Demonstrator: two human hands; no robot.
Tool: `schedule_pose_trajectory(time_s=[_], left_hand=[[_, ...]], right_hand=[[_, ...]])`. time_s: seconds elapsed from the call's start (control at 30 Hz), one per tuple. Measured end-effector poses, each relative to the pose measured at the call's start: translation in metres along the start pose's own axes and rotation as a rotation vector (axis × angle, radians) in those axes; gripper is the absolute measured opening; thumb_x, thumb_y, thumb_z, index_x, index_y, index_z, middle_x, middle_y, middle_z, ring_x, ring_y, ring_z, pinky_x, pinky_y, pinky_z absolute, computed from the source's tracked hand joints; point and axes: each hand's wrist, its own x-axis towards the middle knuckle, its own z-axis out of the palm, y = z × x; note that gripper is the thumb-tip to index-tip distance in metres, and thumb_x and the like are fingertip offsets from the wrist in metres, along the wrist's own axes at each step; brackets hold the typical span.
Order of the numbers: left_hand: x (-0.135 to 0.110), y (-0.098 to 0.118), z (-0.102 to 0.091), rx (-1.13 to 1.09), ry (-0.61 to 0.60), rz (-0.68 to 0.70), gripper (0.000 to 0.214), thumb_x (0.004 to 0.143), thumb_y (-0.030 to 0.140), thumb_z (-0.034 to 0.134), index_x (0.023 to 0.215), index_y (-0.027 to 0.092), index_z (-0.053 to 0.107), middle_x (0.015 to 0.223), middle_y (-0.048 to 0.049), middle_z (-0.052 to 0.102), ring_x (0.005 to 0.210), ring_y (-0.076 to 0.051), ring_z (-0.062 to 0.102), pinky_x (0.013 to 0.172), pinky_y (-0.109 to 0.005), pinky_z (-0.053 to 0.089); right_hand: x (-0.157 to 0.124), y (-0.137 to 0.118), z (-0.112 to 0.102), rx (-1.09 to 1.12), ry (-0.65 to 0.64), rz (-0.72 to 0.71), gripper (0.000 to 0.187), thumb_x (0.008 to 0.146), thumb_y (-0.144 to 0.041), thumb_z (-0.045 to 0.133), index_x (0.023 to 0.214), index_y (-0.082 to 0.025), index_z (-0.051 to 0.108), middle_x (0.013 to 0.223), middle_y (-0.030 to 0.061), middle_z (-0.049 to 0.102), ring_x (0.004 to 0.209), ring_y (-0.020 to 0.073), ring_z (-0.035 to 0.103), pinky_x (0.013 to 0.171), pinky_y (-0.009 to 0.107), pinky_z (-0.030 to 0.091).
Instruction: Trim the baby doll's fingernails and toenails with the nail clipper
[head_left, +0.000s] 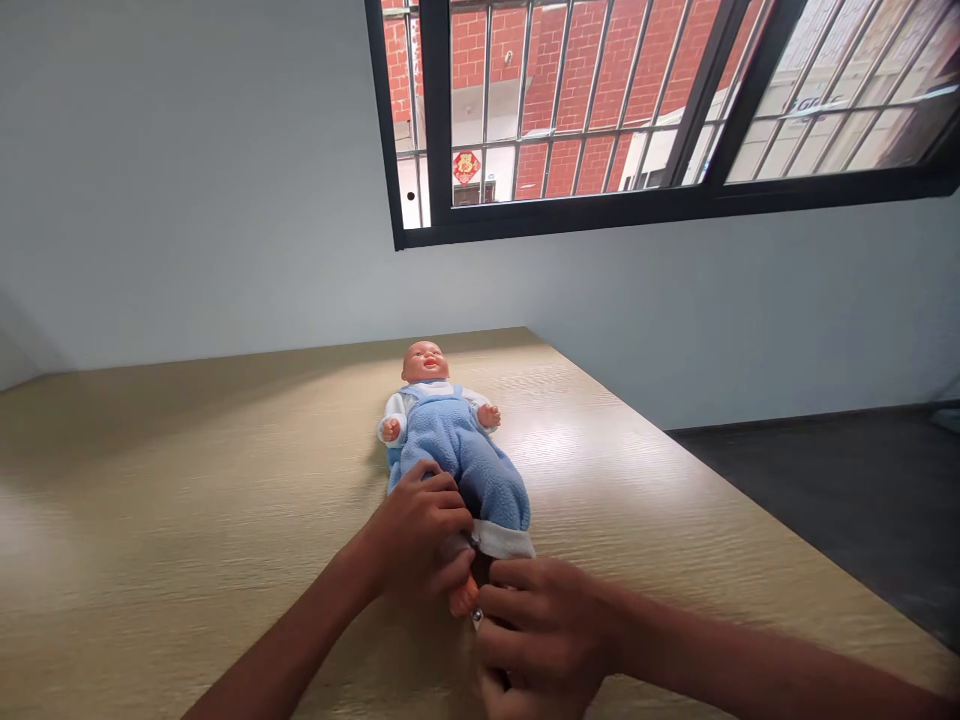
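A baby doll [450, 440] in blue fleece overalls and a white shirt lies on its back on the wooden table [187, 500], head away from me. My left hand [420, 535] is closed around the doll's left-side leg, covering it. My right hand [536, 630] is curled at the doll's feet, its fingers pinched on the fabric by the white cuff [504, 540]. A bare doll foot [463, 598] shows between my two hands.
The table's right edge runs diagonally from the far corner toward me, with dark floor [825, 500] beyond it. A grey wall stands behind, with a barred black-framed window [637, 110] showing a red brick building outside.
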Motion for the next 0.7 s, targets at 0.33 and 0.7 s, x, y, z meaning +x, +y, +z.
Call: schedule_pose_trajectory(time_s=[0.33,0.7], left_hand=[[0.0002,-0.0004,0.0006,0.012,-0.007,-0.009,0.008,0.08,0.027,0.061,0.077,0.02,0.063,0.075,-0.0011,0.067,0.078,-0.019,0.058,0.09,-0.043,0.036],[0.0005,0.0005,0.0004,0.006,-0.004,-0.013,0.008,0.08,0.026,0.061,0.076,0.02,0.062,0.074,-0.001,0.066,0.077,-0.019,0.057,0.091,-0.042,0.036]], right_hand=[[-0.0033,0.0011,0.0029,0.004,-0.033,-0.02,0.019,0.074,-0.022,0.059,0.065,-0.022,0.042,0.073,0.0007,0.057,0.065,0.0118,0.052,0.054,0.026,0.044],[0.0055,0.0014,-0.0044,0.065,-0.003,-0.033,0.018,0.079,-0.026,0.056,0.066,-0.022,0.046,0.07,0.0,0.055,0.061,0.0116,0.046,0.053,0.026,0.041]])
